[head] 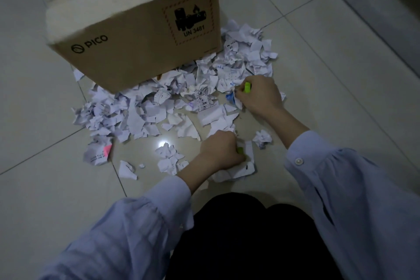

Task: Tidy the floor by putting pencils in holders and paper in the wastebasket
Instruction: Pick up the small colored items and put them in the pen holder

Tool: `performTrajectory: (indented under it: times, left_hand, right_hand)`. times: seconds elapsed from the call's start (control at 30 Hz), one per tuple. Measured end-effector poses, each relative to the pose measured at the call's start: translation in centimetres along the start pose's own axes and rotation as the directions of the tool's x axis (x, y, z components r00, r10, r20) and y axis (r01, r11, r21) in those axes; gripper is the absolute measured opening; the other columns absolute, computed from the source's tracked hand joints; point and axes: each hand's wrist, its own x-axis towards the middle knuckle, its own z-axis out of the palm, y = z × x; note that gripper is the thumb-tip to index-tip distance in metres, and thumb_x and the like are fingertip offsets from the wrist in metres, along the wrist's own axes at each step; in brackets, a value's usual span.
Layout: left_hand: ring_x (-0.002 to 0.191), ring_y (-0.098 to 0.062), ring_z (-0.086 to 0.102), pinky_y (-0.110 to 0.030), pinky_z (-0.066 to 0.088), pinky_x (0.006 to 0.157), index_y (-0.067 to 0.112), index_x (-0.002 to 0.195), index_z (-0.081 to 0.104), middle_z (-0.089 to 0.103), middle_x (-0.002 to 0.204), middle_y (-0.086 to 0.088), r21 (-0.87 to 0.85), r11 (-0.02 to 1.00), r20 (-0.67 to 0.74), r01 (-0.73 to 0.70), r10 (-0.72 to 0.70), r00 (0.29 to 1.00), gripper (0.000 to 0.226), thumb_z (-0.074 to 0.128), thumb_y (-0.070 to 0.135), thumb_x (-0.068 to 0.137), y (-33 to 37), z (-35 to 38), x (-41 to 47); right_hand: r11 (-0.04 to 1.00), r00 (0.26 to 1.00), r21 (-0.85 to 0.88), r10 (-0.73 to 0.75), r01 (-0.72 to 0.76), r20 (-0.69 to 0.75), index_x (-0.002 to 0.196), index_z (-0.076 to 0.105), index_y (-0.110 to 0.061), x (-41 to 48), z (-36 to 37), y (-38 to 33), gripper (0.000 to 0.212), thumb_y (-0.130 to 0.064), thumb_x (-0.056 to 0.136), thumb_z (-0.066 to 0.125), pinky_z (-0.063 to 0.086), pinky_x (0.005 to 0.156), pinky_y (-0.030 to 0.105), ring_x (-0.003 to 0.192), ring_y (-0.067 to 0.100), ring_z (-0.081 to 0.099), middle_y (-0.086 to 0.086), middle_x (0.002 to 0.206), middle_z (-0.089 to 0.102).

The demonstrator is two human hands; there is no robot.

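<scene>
Tiled floor [56,188], crumpled white paper scraps [136,116], green markers [247,87] gripped

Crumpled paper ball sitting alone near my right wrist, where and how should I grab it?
Probably pinch the paper ball across its middle, coming straight down from above. It is a loose, roundish wad on bare floor, apart from the pile, so fingers can close around it.
</scene>
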Motion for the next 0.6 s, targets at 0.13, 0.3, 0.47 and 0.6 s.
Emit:
performTrajectory:
  times: [0.13, 0.3, 0.47, 0.6]
  left_hand:
    - [0.082, -0.026, 0.059, -0.035, 0.052, 0.067, 0.006, 0.087, 0.062, 0.064, 0.089, -0.012, -0.056, 0.998, -0.039, -0.034, 0.031, 0.999, 0.031, 0.064, 0.036, 0.078, -0.8, -1.0, -0.4]
    - [0.080, -0.019, 0.048, -0.028, 0.036, 0.061, 0.017, 0.089, 0.056, 0.054, 0.086, -0.002, -0.138, 0.989, -0.067, -0.050, 0.041, 0.997, 0.027, 0.070, 0.037, 0.077, -1.8, -3.1, -0.9]
    - [0.079, -0.019, 0.051, -0.028, 0.036, 0.056, 0.017, 0.086, 0.057, 0.057, 0.087, -0.004, -0.243, 0.970, -0.069, -0.023, 0.007, 0.998, 0.026, 0.075, 0.032, 0.074, -2.6, -5.1, -1.7]
    - [0.076, -0.025, 0.061, -0.034, 0.049, 0.062, 0.012, 0.086, 0.058, 0.063, 0.087, -0.011, -0.395, 0.919, -0.076, -0.011, -0.021, 0.997, 0.024, 0.076, 0.024, 0.075, -2.6, -7.1, -2.8]
  right_hand:
    - [0.998, 0.970, 0.004, -0.059, 0.062, -0.237, 0.082, 0.066, -0.014, -0.4, -1.0, -0.1, 0.017, -0.031, 0.084, 0.066, 0.049, 0.060, 0.033, 0.077, 0.031, 0.062, 0.012, 0.083, 0.069]
    - [0.960, 0.897, -0.197, -0.258, 0.197, -0.359, 0.087, 0.062, -0.013, -0.9, -2.2, -0.4, 0.015, -0.027, 0.087, 0.062, 0.038, 0.055, 0.028, 0.069, 0.032, 0.062, 0.012, 0.078, 0.068]
    - [0.955, 0.903, -0.161, -0.287, 0.247, -0.319, 0.088, 0.063, -0.015, -1.5, -3.6, -1.5, 0.011, -0.024, 0.084, 0.067, 0.046, 0.057, 0.033, 0.071, 0.028, 0.061, 0.009, 0.080, 0.068]
    - [0.977, 0.938, 0.123, -0.127, 0.175, -0.323, 0.084, 0.064, -0.015, -1.8, -5.2, -2.3, 0.012, -0.022, 0.080, 0.072, 0.050, 0.058, 0.034, 0.071, 0.023, 0.060, 0.007, 0.080, 0.068]
